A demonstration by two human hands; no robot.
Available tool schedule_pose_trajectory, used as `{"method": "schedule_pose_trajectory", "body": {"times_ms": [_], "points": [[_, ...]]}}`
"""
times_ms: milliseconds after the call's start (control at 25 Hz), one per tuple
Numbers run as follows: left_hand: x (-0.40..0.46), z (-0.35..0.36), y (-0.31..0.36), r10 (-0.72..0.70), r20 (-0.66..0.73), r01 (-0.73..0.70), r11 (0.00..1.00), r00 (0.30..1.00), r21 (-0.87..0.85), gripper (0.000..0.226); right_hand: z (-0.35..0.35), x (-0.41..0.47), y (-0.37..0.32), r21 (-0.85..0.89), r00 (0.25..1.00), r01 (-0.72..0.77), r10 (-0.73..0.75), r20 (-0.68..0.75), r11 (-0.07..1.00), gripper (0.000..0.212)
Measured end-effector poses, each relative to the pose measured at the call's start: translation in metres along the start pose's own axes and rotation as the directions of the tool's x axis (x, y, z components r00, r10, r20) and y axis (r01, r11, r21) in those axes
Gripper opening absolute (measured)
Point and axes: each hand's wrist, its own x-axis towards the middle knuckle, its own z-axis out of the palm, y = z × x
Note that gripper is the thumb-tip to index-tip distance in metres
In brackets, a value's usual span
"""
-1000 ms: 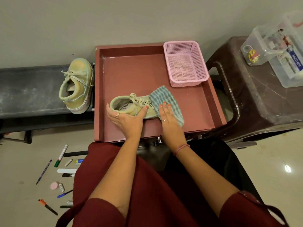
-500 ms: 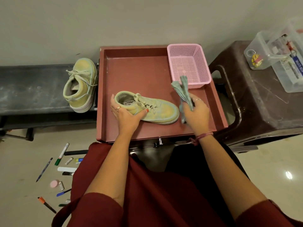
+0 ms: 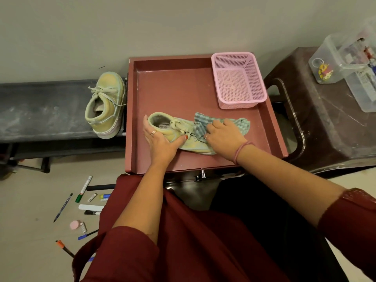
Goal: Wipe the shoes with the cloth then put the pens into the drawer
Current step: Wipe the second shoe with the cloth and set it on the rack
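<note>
Wiping is our step in hand: our left hand (image 3: 160,142) cups the heel of the shoe (image 3: 179,132) inside the open drawer (image 3: 175,88), thumb pressed along its side, while our right hand (image 3: 222,135) bunches the checked cloth (image 3: 240,124) against the toe, fingers curled into the fabric. To do it well, we judge we should keep the heel pinned and drag the cloth in firm strokes from the laces outward. A second shoe (image 3: 105,104) waits beyond our left hand on the dark tabletop (image 3: 40,110). Pens (image 3: 83,189) lie scattered on the floor (image 3: 30,200) below our left arm, not yet in the drawer. Any label writing is too small to read.
</note>
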Motion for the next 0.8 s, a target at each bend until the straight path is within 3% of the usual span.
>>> {"method": "schedule_pose_trajectory", "body": {"times_ms": [80,120,160,240,280,320,400,480,640,800], "points": [[-0.001,0.001,-0.001,-0.003,0.017,0.004,1.000,1.000,-0.009,0.128,-0.008,-0.003,0.011,0.174,0.981,-0.168,0.147,0.125,0.970,0.021],[-0.001,0.000,-0.001,-0.009,0.022,0.009,1.000,1.000,-0.009,0.128,-0.011,-0.007,0.022,0.325,0.950,-0.306,0.262,0.171,0.895,0.014],[-0.001,0.000,-0.002,-0.013,0.024,0.013,1.000,1.000,-0.013,0.129,-0.013,-0.013,0.036,0.500,0.902,-0.431,0.381,0.205,0.752,0.008],[0.000,-0.001,-0.001,-0.011,0.028,0.012,0.999,1.000,-0.032,0.129,-0.011,-0.022,0.049,0.713,0.805,-0.476,0.582,0.118,0.514,0.013],[-0.001,0.000,-0.001,-0.016,0.024,0.017,0.999,1.000,-0.032,0.130,-0.007,-0.020,0.047,0.754,0.771,-0.451,0.634,0.061,0.476,0.011],[-0.001,0.001,-0.001,-0.026,0.027,0.027,0.999,0.999,-0.032,0.131,-0.004,-0.015,0.037,0.767,0.794,-0.399,0.607,0.015,0.503,0.009],[-0.001,0.001,-0.002,-0.035,0.028,0.036,0.999,0.999,-0.031,0.131,0.009,-0.003,0.003,0.611,0.931,-0.235,0.357,-0.083,0.756,0.023],[-0.001,0.001,-0.003,-0.032,0.031,0.032,0.999,0.999,-0.025,0.130,0.029,0.007,-0.018,0.437,0.985,-0.075,0.136,-0.110,0.896,0.031],[-0.002,0.001,-0.002,-0.032,0.055,0.032,0.999,0.998,-0.005,0.129,0.019,0.001,0.002,0.270,0.999,0.026,-0.036,0.034,0.962,0.036],[-0.003,0.001,0.000,-0.013,0.058,0.014,1.000,0.998,-0.012,0.129,-0.014,-0.007,0.026,0.181,0.986,0.006,-0.036,0.166,0.984,0.032]]}}
